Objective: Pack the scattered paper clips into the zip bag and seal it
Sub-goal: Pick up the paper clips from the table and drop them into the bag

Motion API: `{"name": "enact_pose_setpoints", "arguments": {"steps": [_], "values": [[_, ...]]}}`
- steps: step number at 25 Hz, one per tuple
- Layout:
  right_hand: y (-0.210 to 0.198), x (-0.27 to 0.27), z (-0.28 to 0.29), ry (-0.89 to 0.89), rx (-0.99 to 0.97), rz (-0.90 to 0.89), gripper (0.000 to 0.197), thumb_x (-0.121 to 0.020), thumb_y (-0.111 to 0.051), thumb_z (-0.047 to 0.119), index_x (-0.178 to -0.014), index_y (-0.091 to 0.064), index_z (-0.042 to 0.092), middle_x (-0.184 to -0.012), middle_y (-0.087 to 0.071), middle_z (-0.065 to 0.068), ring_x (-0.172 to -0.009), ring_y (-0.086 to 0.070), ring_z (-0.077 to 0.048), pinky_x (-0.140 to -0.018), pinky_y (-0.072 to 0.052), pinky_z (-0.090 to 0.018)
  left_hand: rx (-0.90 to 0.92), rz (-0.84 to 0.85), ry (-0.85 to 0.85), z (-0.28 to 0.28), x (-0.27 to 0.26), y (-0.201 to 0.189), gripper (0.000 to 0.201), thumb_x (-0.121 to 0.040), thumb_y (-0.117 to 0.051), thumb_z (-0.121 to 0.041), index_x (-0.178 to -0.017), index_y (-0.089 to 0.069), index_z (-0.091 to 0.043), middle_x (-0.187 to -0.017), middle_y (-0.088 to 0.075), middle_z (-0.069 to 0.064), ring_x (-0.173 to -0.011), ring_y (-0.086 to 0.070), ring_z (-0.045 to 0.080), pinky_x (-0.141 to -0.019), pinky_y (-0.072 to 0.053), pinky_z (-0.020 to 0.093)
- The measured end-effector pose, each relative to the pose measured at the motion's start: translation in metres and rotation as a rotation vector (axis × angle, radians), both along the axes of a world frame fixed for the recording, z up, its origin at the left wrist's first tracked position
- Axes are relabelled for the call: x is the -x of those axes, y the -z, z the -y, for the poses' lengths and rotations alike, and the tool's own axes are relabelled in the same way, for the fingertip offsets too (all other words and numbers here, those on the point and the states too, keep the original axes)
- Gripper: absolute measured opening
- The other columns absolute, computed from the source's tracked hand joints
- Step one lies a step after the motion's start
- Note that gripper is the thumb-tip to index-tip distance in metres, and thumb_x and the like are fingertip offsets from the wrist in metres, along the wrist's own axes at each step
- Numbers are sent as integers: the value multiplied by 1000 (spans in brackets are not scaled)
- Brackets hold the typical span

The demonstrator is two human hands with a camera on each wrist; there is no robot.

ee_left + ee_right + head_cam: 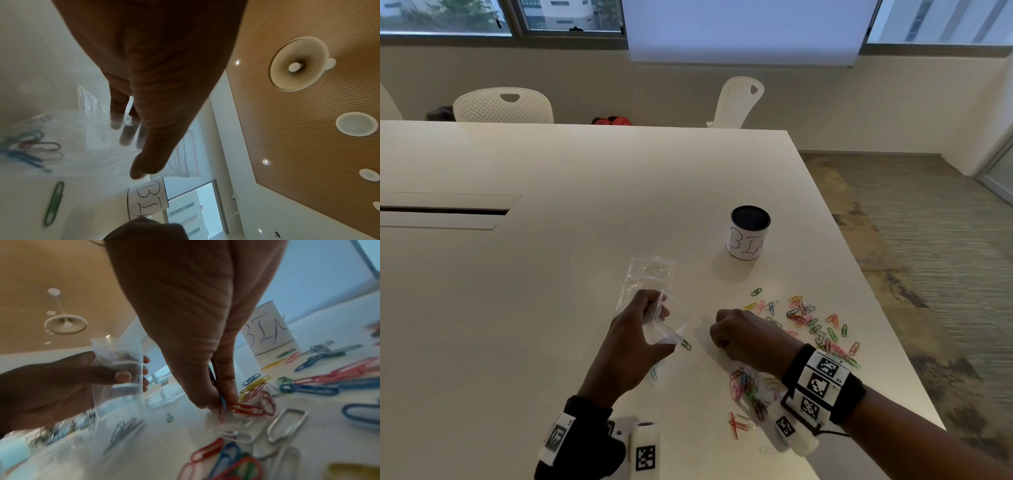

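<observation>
Dozens of paper clips (813, 325) lay loose just beyond and beside the right hand (739, 337); the left hand (635, 337) gripped the zip bag (664, 325) upright beside it. Left wrist: fingers (125, 138) inside the bag mouth, a few clips (30, 146) already in, one green clip (54, 203) outside. Right wrist: fingertips (205, 400) pinched a small bunch (246, 407). Risk: a loose pinch could shed clips before the bag, or the floppy mouth could fold shut.
</observation>
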State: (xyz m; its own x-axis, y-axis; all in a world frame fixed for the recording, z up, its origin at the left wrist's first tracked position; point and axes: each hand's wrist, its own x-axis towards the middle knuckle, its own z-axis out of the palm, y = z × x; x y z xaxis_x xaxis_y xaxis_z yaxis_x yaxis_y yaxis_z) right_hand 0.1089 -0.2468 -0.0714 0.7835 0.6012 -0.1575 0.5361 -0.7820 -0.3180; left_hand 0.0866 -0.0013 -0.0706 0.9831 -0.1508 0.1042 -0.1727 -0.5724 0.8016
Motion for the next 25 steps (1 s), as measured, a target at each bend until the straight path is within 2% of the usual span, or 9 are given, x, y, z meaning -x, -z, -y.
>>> {"name": "enact_pose_setpoints", "arguments": {"steps": [2, 5, 8, 11, 13, 15, 18, 22, 25], "values": [[-2, -5, 5, 81, -88, -56, 15, -91, -69, 1, -102, -77, 8, -107, -71, -7, -87, -70, -17, -77, -60, -23, -5, -7, 8, 3, 1, 1, 64, -71, -92, -16, -120, -55, -31, -105, -69, -15, -103, -66, 3, -90, -50, 18], [-8, -8, 16, 225, -269, -121, 14, -85, -76, 4, -95, -80, 13, -96, -77, -1, -82, -72, -12, -78, -61, -23, -2, -1, 17, 8, 1, 3, 65, -69, -93, -16, -120, -55, -31, -105, -68, -16, -103, -66, 4, -89, -49, 13], [-24, -4, 21, 351, -571, -239, 12, -84, -80, 3, -93, -80, 11, -88, -80, -2, -79, -76, -14, -75, -60, -19, -2, -1, 25, 12, 1, 3, 65, -69, -92, -16, -120, -55, -29, -104, -68, -15, -101, -65, 4, -84, -45, 4], [-48, 2, 15, 383, -873, -285, 11, -86, -80, 3, -96, -79, 6, -88, -80, -8, -82, -78, -25, -83, -64, -33, -9, 7, 39, 15, 2, 2, 62, -70, -92, -17, -119, -55, -29, -104, -68, -17, -101, -65, 2, -84, -45, 4], [-60, 6, 2, 391, -969, -227, 11, -86, -80, 4, -96, -79, 6, -88, -80, -8, -83, -78, -25, -85, -64, -35, -8, 8, 48, 17, 2, 1, 61, -71, -92, -18, -119, -55, -29, -104, -68, -17, -101, -65, 2, -84, -45, 5], [-67, 10, -14, 368, -947, -91, 11, -85, -80, 5, -95, -79, 9, -90, -80, -2, -83, -77, -16, -83, -64, -29, -20, 12, 58, 17, 2, 0, 61, -73, -92, -20, -119, -53, -29, -105, -67, -17, -101, -65, 3, -86, -48, 10], [-63, 13, -34, 250, -811, 88, 14, -87, -78, 2, -96, -79, 13, -97, -75, 2, -85, -74, -8, -78, -62, -20, -35, 8, 62, 16, 1, -1, 61, -73, -91, -20, -118, -51, -30, -105, -67, -16, -100, -65, 6, -85, -52, 18], [-59, 12, -36, 163, -694, 127, 19, -91, -75, 3, -107, -77, 12, -104, -76, -1, -89, -73, -4, -81, -58, -11, -43, -11, 52, 15, 2, -2, 63, -74, -91, -20, -121, -50, -30, -105, -66, -19, -99, -66, 5, -82, -50, 13], [-66, 14, -33, 165, -696, 138, 20, -91, -75, 5, -108, -78, 15, -101, -79, 0, -88, -74, -4, -82, -59, -15, -34, 2, 46, 11, 2, -1, 65, -72, -92, -19, -120, -51, -31, -105, -67, -18, -101, -66, 2, -86, -51, 14]]}}
